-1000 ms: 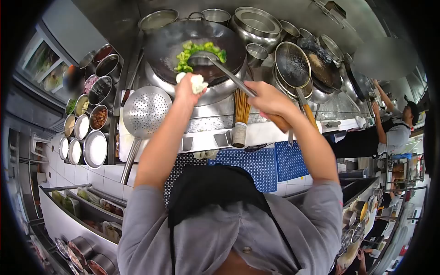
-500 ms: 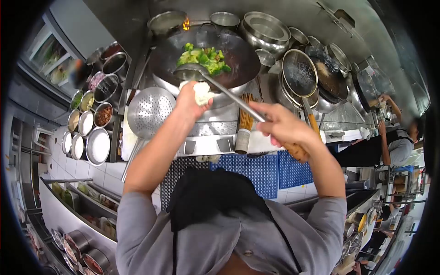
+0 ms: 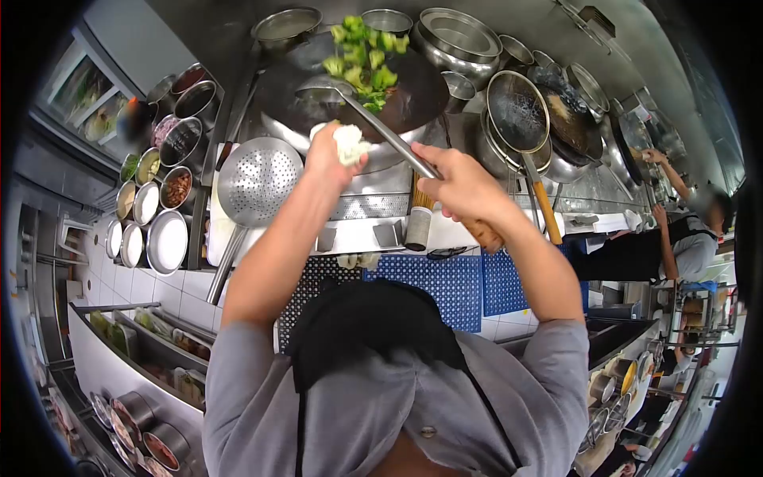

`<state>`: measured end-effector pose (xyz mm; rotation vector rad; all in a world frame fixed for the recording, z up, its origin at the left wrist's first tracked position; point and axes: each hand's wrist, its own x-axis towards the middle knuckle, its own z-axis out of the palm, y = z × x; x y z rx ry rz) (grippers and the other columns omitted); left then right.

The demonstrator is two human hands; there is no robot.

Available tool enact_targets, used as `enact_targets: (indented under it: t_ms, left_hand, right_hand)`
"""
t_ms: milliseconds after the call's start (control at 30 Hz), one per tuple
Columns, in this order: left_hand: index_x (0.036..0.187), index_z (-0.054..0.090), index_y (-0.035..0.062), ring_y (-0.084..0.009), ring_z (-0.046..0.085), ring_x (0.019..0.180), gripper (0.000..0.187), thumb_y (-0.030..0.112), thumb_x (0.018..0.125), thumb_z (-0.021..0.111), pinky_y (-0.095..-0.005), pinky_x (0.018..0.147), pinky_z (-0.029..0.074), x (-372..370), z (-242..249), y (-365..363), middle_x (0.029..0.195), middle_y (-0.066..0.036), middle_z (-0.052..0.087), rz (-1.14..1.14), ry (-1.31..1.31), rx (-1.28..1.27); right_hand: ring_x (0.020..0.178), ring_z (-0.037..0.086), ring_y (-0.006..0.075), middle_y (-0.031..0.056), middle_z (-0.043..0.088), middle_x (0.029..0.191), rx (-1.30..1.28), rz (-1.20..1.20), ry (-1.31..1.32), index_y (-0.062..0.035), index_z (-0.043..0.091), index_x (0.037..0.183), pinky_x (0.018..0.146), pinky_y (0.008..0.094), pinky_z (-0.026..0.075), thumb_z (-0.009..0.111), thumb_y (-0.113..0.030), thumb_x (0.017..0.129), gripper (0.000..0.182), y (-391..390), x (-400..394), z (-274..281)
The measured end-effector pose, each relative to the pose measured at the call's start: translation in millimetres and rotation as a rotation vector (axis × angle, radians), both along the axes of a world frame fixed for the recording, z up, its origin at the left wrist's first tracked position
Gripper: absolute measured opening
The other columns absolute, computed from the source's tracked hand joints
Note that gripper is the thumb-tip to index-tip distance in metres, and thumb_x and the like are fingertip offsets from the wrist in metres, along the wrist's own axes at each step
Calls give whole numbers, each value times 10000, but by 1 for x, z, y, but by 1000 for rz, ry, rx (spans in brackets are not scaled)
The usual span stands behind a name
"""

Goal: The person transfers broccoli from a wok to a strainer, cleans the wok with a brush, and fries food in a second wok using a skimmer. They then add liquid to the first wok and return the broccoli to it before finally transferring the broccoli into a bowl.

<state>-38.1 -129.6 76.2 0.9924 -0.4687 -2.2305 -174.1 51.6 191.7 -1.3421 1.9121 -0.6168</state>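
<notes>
Since half a second before, the greens (image 3: 367,57) had left the wok's (image 3: 413,99) floor and hung in the air over its far rim, and the right hand (image 3: 461,184) had drawn back up the ladle (image 3: 373,126) handle toward the middle of the view.

That right hand was closed round the ladle's shaft where the metal met the wooden grip, fingers curled tight. The ladle bowl sat low in the wok, on its near left side, under the flying greens.

The left hand (image 3: 330,155) was clenched on a white cloth (image 3: 348,145) and pressed against the wok's near rim, gripping it through the cloth.

Left of the wok lay a perforated skimmer (image 3: 261,179) on the tabletop (image 3: 362,234), with a row of seasoning bowls (image 3: 163,179) further left. A bamboo brush (image 3: 419,215) stood just beside the right hand. To the right sat a wire strainer (image 3: 517,111) over another pan, and stacked steel bowls (image 3: 457,40) stood behind the wok. Blue mats (image 3: 445,282) covered the floor below. At far right another person (image 3: 683,238) worked at the same line. No writing or label could be read anywhere.
</notes>
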Motion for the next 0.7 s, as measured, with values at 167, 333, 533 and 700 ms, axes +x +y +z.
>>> enact_targets:
  t_ms: [167, 333, 533, 700]
  left_hand:
    - [949, 583, 119, -247, 619, 785, 233, 318, 936, 462, -372, 560, 517, -3, 22, 2, 866, -58, 633, -53, -83, 47]
    - [922, 592, 148, -237, 626, 718, 157, 278, 896, 510, -363, 531, 512, -13, -69, -8, 827, -54, 634, 23, 46, -76]
    - [868, 577, 147, -242, 609, 617, 83, 213, 826, 551, -370, 462, 471, 19, -33, 43, 759, -49, 611, 16, 167, -19]
    - [903, 595, 127, -233, 621, 697, 147, 259, 845, 563, -352, 555, 486, -24, -40, -37, 785, -41, 630, 16, -41, -57]
  right_hand:
    - [436, 518, 111, 39, 542, 660, 223, 1, -128, -87, 399, 1471, 395, 255, 433, 570, -37, 863, 634, 14, -22, 43]
    - [708, 663, 343, 226, 663, 878, -52, 65, 472, -21, 429, 1419, 651, 402, 525, 590, -139, 845, 608, -40, -29, -47]
    - [621, 639, 261, 205, 636, 782, -244, -43, 268, -46, 457, 1417, 620, 371, 497, 597, -125, 848, 592, 21, -25, -17]
    - [456, 538, 129, 78, 595, 689, -300, -114, 132, -64, 439, 1442, 449, 309, 449, 610, -107, 855, 613, 15, -31, -12]
